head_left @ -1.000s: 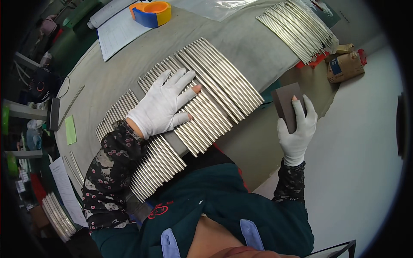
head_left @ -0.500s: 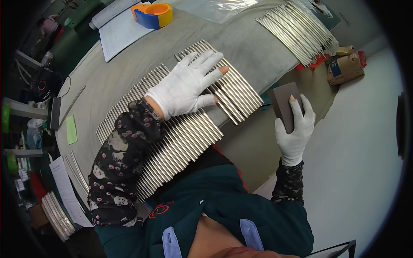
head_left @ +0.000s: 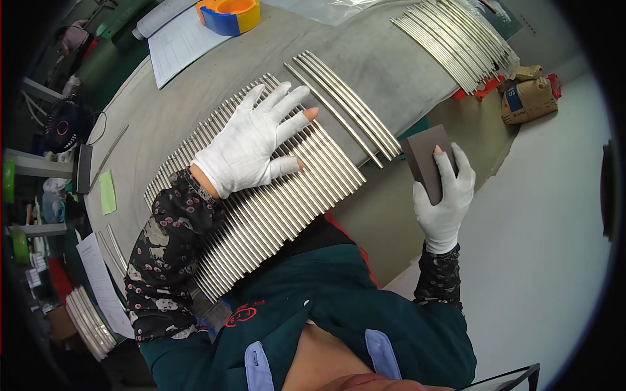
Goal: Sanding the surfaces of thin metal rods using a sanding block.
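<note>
White-gloved left hand (head_left: 251, 146) lies flat at centre frame, fingers spread, palm pressed on a row of metal rods (head_left: 274, 202) laid side by side across the grey table (head_left: 391, 72). Right hand (head_left: 445, 195), also gloved, at right of centre, off the table edge, fingers wrapped around a dark grey sanding block (head_left: 427, 159). Second rod batch (head_left: 456, 39) sits upper right; tape roll (head_left: 228, 14) at top.
</note>
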